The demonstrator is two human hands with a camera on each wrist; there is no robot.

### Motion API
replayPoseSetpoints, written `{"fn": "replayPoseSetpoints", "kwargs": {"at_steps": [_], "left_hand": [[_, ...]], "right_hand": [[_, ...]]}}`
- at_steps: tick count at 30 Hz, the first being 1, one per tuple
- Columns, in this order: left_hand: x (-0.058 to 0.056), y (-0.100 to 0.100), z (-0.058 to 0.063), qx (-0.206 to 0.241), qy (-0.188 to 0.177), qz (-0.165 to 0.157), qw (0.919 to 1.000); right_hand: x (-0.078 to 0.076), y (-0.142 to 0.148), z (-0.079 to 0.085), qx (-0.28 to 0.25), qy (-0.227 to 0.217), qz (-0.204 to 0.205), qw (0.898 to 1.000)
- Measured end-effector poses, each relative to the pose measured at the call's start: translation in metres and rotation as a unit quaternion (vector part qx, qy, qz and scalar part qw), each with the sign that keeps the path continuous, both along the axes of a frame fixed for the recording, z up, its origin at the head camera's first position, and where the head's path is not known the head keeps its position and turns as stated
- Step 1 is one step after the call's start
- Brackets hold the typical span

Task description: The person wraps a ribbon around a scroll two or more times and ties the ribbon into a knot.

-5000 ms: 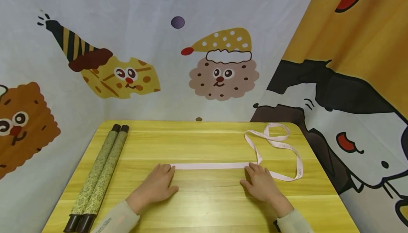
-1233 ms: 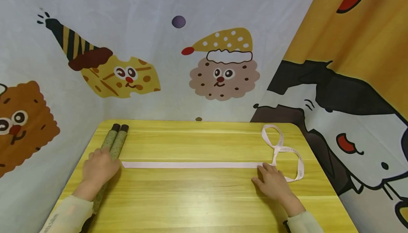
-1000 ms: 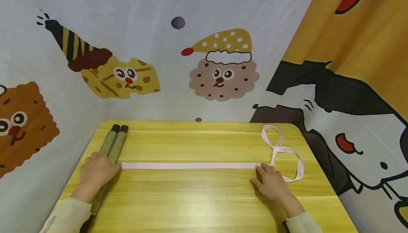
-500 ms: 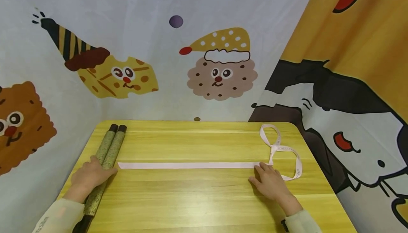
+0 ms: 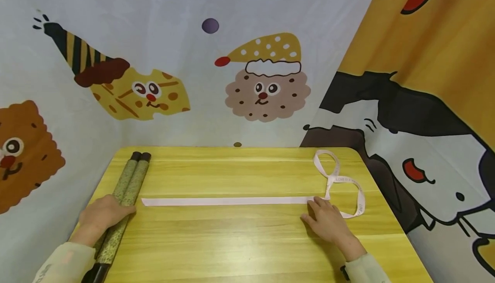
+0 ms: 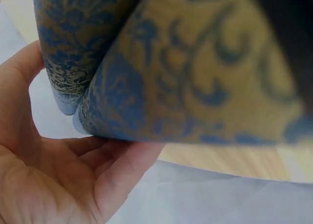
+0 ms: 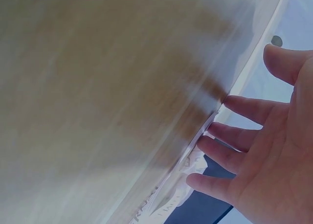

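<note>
Two rolled scrolls [image 5: 133,184] with green-patterned covers and dark ends lie side by side along the left of the table. My left hand [image 5: 101,215] grips them, thumb on the right side and fingers over the left; the left wrist view shows the patterned scrolls [image 6: 127,87] close above the palm. A pale pink ribbon [image 5: 228,201] stretches straight across the table, its free left end just right of the scrolls. At its right part, the extended fingertips of my right hand [image 5: 328,225] press the ribbon down. Beyond them the printed ribbon loops [image 7: 183,185] loosely.
The yellow wood-grain table [image 5: 247,244] has rounded far corners. Behind it and along both sides hangs a white and orange cloth [image 5: 174,7] with cartoon prints, close to the table edges.
The ribbon's left end was drawn leftward and the loops at right shrank. My left hand let go of it, moved to the scrolls and slid nearer along them. The right hand stays nearly still lately.
</note>
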State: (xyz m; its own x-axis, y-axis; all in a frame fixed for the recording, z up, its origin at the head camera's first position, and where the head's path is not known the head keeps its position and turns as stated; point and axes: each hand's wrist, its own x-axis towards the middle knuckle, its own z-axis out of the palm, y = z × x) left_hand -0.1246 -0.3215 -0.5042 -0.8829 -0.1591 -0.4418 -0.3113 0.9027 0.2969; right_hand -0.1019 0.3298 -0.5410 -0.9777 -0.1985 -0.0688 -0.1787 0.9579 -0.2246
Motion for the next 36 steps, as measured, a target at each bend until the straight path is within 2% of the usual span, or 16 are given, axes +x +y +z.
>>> {"fn": "replayPoseSetpoints", "kwargs": {"at_steps": [12, 17, 23, 28, 36], "left_hand": [[0.006, 0.004, 0.004, 0.021, 0.023, 0.021, 0.9993], [0.010, 0.012, 0.005, 0.040, 0.055, 0.013, 0.9976], [0.013, 0.035, 0.013, 0.043, 0.077, -0.006, 0.9961], [0.014, 0.058, 0.020, 0.055, 0.111, -0.022, 0.9921], [0.016, 0.102, 0.027, 0.101, 0.120, -0.015, 0.9875]], "right_hand": [[0.000, -0.002, 0.001, 0.004, 0.005, 0.002, 1.000], [0.001, -0.004, 0.003, 0.009, 0.005, 0.003, 1.000], [0.002, -0.007, 0.003, 0.011, 0.004, 0.006, 1.000], [0.002, -0.008, 0.002, 0.017, 0.007, 0.008, 1.000], [0.002, -0.013, 0.002, 0.020, -0.005, 0.008, 1.000]]}}
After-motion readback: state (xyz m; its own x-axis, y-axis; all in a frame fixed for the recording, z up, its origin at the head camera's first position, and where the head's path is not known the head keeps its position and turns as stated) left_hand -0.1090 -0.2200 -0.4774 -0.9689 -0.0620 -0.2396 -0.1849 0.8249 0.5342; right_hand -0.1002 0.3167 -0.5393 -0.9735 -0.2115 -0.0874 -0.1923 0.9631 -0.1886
